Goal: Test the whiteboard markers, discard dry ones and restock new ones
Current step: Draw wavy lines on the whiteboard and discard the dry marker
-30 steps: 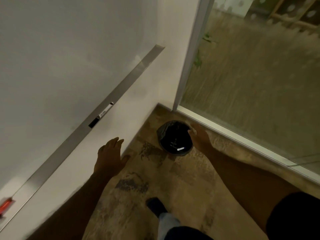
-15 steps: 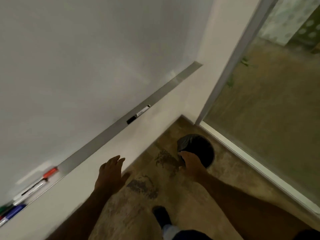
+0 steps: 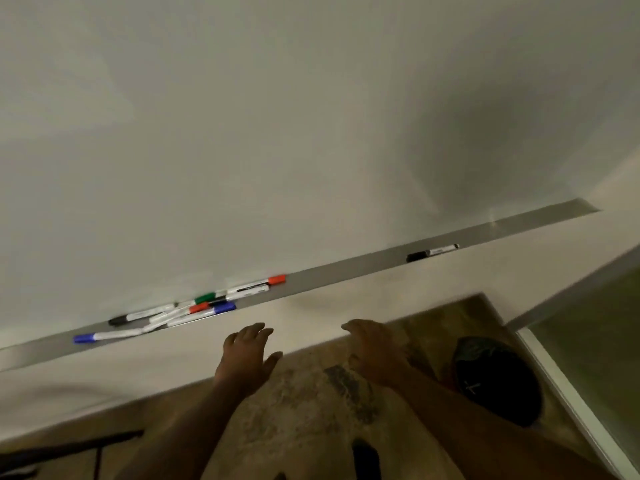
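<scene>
Two bare hands sit in the middle of my head view, both held out in front of the pale wall strip below the marker tray. The left hand is released: fingers spread and relaxed, thumb out to the side, nothing in it. The right hand hangs just beside it, palm down with the fingers loosely bent. It is a little blurred, but I see it grasping nothing. Neither hand touches the tray.

The tray is a grey metal ledge along the foot of the whiteboard, slanting from lower left to upper right. On its left part, up and left of the left hand, lies the cluster of markers — white barrels with red, green, blue and black caps, several crossed over one another. At the cluster's left end lies a blue-capped marker, its cap pointing left. Well apart, far along the tray to the right, a lone black-capped marker lies lengthwise.

On the mottled brown floor, to the right of the right forearm, stands a round bin with a dark liner. I can make out a faint pale mark inside it, but I cannot tell what it is. A glass partition in a pale frame closes off the right edge — the bin stands close against it. A dark shoe tip shows at the bottom between the forearms.
</scene>
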